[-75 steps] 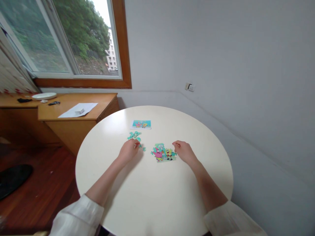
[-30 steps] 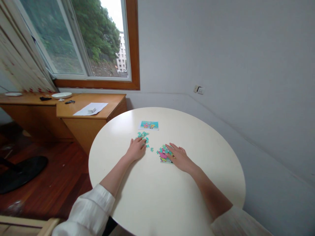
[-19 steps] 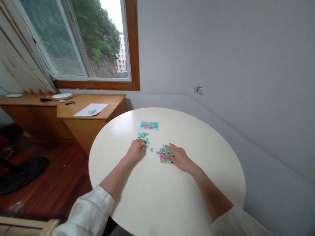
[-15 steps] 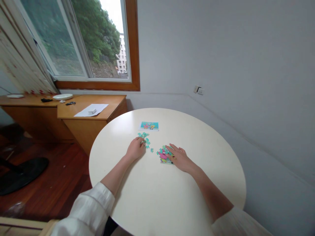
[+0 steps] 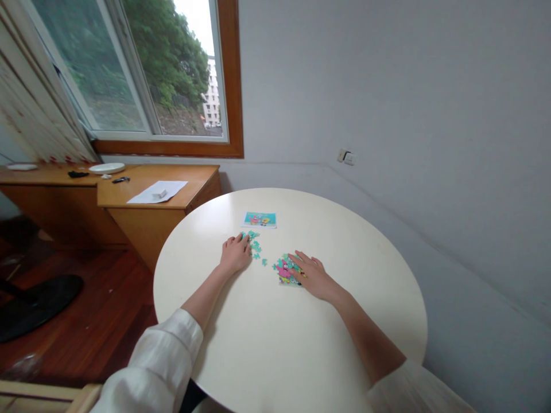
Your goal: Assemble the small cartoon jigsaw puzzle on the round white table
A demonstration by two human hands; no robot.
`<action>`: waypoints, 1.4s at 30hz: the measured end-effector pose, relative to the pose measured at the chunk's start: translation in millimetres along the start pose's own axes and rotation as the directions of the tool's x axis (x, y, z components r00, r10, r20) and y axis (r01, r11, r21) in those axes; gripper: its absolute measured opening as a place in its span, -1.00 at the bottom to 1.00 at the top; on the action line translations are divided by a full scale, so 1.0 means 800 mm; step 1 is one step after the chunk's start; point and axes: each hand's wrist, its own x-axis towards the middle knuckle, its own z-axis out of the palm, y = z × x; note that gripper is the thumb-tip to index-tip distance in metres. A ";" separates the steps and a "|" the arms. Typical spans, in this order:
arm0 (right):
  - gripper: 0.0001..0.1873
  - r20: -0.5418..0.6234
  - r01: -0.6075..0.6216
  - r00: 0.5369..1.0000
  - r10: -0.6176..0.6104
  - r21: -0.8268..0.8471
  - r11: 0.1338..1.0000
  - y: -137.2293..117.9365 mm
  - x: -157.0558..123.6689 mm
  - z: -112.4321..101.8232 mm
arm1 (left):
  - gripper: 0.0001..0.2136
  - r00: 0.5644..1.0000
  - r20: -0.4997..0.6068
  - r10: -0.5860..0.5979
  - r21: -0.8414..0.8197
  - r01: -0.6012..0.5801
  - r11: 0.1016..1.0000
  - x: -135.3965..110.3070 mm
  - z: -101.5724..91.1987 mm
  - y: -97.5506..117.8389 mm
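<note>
My left hand (image 5: 235,253) lies palm down with fingers spread, its fingertips at the left side of a loose group of teal puzzle pieces (image 5: 255,246). One single puzzle piece (image 5: 264,262) lies apart, between that group and a partly joined jigsaw puzzle (image 5: 284,271) with a pink cartoon figure on it. Across the right part of the joined puzzle rests my right hand (image 5: 313,276), fingers stretched out flat and covering some of the picture. Behind the loose pieces is a teal picture card (image 5: 259,219) showing a pink and a yellow cartoon figure.
Everything lies on a round white table (image 5: 310,344). To the left stands a wooden desk (image 5: 202,183) bearing a sheet of paper (image 5: 142,197) with a small white box (image 5: 159,194), and a white plate (image 5: 107,168). A black round stand base (image 5: 51,295) is on the floor.
My left hand has opened from curled fingers to spread ones and shifted slightly left and away from me. My right hand stays on the joined puzzle.
</note>
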 end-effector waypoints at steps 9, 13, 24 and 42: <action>-0.44 0.009 0.001 1.000 -0.001 0.003 1.000 -0.003 -0.001 -0.004 | -0.72 0.996 -0.078 0.040 -0.094 -0.047 0.994 0.007 0.001 -0.008; -0.45 0.002 -0.002 1.000 0.002 0.000 1.000 0.001 0.001 0.001 | -0.73 0.996 -0.083 0.039 -0.140 -0.050 0.989 0.011 0.005 -0.014; -0.45 0.000 -0.002 1.000 0.002 -0.001 1.000 0.003 0.003 0.001 | -0.74 0.995 -0.093 -0.044 -0.190 0.025 0.981 0.012 0.007 -0.016; -0.45 0.011 -0.004 1.000 0.004 0.010 1.000 0.003 0.003 -0.002 | -0.69 0.991 -0.091 -0.102 -0.355 0.064 0.933 0.011 0.003 -0.015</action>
